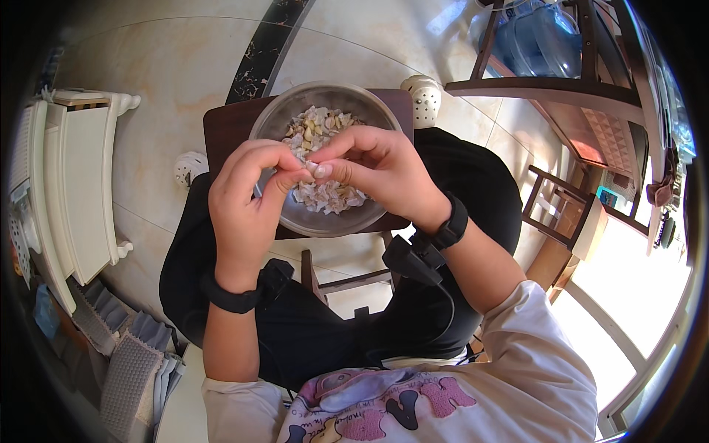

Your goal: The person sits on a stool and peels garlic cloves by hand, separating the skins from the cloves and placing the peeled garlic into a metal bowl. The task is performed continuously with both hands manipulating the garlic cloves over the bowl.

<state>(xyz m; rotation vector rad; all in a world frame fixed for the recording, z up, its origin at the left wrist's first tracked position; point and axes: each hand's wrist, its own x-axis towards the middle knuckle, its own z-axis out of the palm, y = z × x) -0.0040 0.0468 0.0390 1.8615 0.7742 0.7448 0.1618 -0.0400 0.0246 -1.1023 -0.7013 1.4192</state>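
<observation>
My left hand (252,194) and my right hand (376,166) meet over a round metal bowl (277,113). Between the fingertips of both hands is a small whitish garlic clove (311,165), partly hidden by the fingers. Inside the bowl, below the hands, lie papery garlic skins (327,198) and several pale yellow garlic cloves (308,133). Dark brown wood shows under the bowl, the seat of a stool (227,124). Each wrist wears a black band with a small device.
A white cabinet (88,183) stands at the left. Dark wooden furniture (545,88) with a blue water bottle (537,41) is at the upper right. White clogs (424,102) are on my feet beside the stool. A small wooden stool (559,210) stands farther right, and grey fabric (130,376) lies lower left.
</observation>
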